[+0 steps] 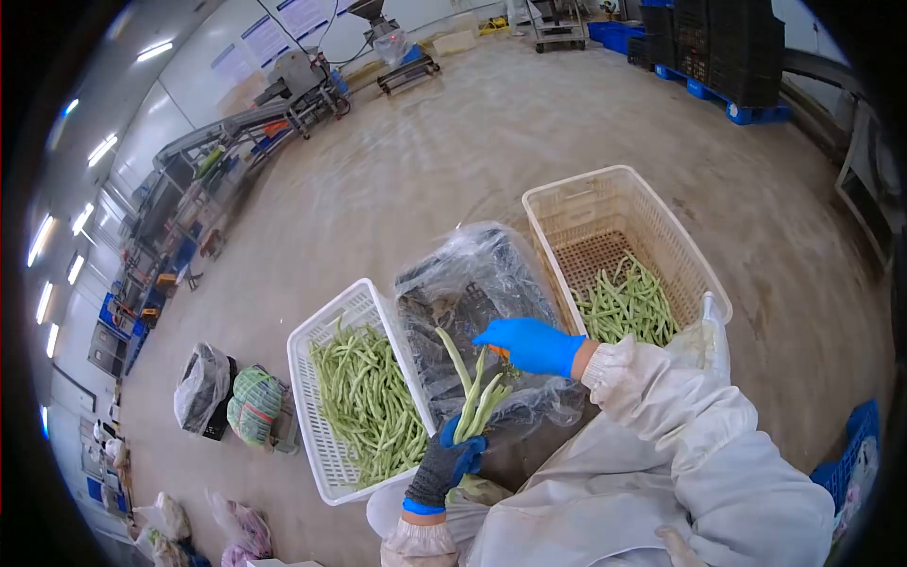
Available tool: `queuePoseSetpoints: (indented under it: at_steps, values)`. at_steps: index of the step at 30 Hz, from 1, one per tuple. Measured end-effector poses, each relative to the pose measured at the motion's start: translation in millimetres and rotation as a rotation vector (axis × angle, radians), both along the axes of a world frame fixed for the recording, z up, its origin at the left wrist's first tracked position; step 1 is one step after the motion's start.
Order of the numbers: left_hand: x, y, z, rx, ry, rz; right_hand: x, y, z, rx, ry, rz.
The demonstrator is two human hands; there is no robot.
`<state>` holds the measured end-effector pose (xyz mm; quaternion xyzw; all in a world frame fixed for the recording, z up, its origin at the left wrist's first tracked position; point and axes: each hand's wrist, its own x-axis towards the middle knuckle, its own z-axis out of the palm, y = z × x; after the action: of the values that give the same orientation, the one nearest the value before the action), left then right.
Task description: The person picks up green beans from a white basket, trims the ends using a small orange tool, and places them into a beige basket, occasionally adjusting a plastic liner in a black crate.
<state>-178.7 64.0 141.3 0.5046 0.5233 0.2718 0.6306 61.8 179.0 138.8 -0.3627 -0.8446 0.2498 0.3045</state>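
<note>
Green beans (472,402): bunch gripped upright in my left hand (444,465), above the plastic-lined black crate (472,283). Right hand (531,345) curled at the tips; cannot tell if it pinches any. Risk: a slack grip lets pods slip, missing the white basket (321,444).

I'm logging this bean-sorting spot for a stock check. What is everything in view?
white crate: one, white, floor left, holds green beans
beige crate: one, beige, floor right, holds green beans
black crate: one, black, clear plastic liner, between them
bean bunch: one, green, over black crate
bags: several, mixed colours, floor far left
machinery: one line, grey, far left
stacked crates: several, black, blue pallets, top right
left hand: one, dark grey glove, grips bunch's base
right hand: one, blue glove, at bunch's tips
</note>
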Motion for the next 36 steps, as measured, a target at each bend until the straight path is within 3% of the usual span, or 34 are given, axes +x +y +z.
queuePoseSetpoints:
  at_steps: [3,6,8,9,11,12,14,15,17,18,20,23,30,33,35,36]
  values:
    - [-1.0,-1.1,0.4,-0.042,-0.042,0.018,-0.6,1.8,2.5,0.036,-0.096,0.032]
    - [3.0,-2.1,9.4,-0.021,-0.028,-0.012,-3.1,-1.4,-3.2,0.225,-0.271,-0.02]
    - [6.1,-1.9,15.2,-0.011,-0.027,-0.019,-5.3,2.7,-21.3,-0.162,0.221,-0.247]
    - [7.5,-2.9,15.5,-0.004,-0.028,-0.024,4.7,8.8,-26.2,-0.162,0.216,-0.244]
    - [0.3,-4.5,12.9,-0.012,0.019,-0.038,24.1,22.0,-20.7,-0.264,0.208,-0.531]
    - [-5.1,-5.2,10.3,-0.024,0.065,-0.056,20.7,20.6,-15.8,-0.266,0.21,-0.529]
    - [-16.9,-2.1,-6.8,0.107,0.203,-0.123,14.7,12.0,2.4,0.461,0.168,-0.347]
    - [-20.0,-1.3,-12.5,0.239,0.342,-0.19,10.1,6.8,16.0,0.457,0.162,-0.348]
    - [-16.8,-1.2,-3.2,0.249,0.395,-0.225,1.2,0.3,40.4,0.348,0.139,0.046]
    - [-15.9,-0.6,0.5,0.264,0.453,-0.257,0.4,-0.2,46.9,0.348,0.138,0.047]
    - [-19.2,-0.5,-3.5,0.279,0.488,-0.25,-1.1,0.4,54.4,0.324,-0.341,0.151]
    - [-19.5,-1.8,1.1,0.355,0.553,-0.276,-3.9,5.1,49.0,0.394,-0.526,0.18]
    - [-21.9,-3.6,2.1,0.351,0.585,-0.252,-3.7,-1.9,24.2,0.443,-0.496,0.164]
    - [-23.3,-3.3,-2.4,0.322,0.498,-0.23,-1.0,1.8,15.2,0.393,-0.349,-0.021]
    - [-20.3,-3.2,-0.1,0.281,0.391,-0.197,8.3,25.1,7.8,-0.517,0.634,-0.318]
    - [-15.4,-4.4,7.2,0.103,0.244,-0.136,16.8,36.4,-0.1,-0.521,0.631,-0.311]
